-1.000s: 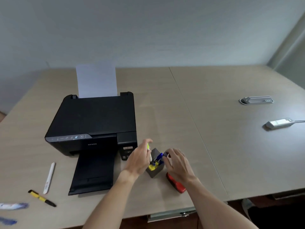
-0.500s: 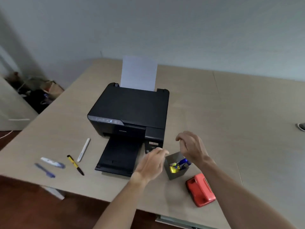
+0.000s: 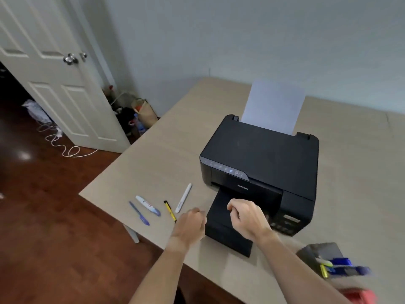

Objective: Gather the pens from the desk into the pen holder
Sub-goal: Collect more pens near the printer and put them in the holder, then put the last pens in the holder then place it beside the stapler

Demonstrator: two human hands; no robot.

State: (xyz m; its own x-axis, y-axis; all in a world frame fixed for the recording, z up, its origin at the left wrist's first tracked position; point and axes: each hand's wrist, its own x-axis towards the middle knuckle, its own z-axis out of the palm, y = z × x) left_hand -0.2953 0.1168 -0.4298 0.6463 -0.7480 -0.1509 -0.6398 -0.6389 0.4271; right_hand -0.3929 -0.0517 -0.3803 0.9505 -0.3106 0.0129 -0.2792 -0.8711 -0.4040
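Observation:
Several pens lie near the desk's left corner: a white pen (image 3: 183, 198), a yellow-and-black pen (image 3: 170, 211), a white-and-blue pen (image 3: 148, 205) and a blue pen (image 3: 139, 213). The grey pen holder (image 3: 317, 251) stands at the lower right with blue and yellow pens (image 3: 337, 265) inside. My left hand (image 3: 190, 224) hovers just right of the yellow-and-black pen, fingers curled, holding nothing. My right hand (image 3: 245, 216) is a loose empty fist over the printer's output tray.
A black printer (image 3: 263, 159) with a sheet of paper (image 3: 272, 106) upright in its feeder fills the desk's middle. A red stapler (image 3: 359, 296) lies at the bottom right. The desk edge (image 3: 105, 207) drops to a wooden floor; a white door (image 3: 54, 84) stands at left.
My view has swung left and both hands have left the pen holder, moving left. The left hand now sits next to the loose pens; the right is over the printer tray.

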